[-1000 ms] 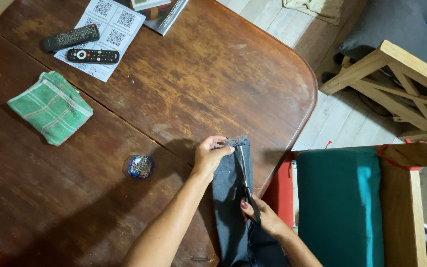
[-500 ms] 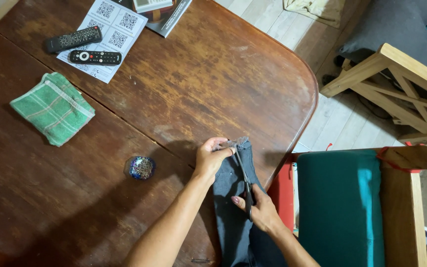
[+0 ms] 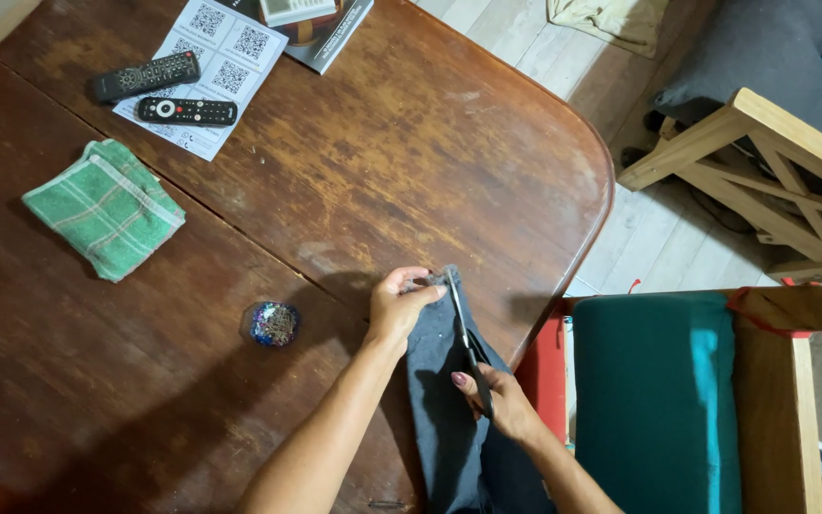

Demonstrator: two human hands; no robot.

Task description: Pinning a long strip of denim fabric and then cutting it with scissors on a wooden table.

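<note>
Scissors in right hand along grey cloth, left hand at its end.

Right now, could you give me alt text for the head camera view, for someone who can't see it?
A left hand pinches the top of a grey cloth on a wooden table while the right hand works scissors along it. Nearby lie a green towel, two remotes and a small shiny ball.
</note>
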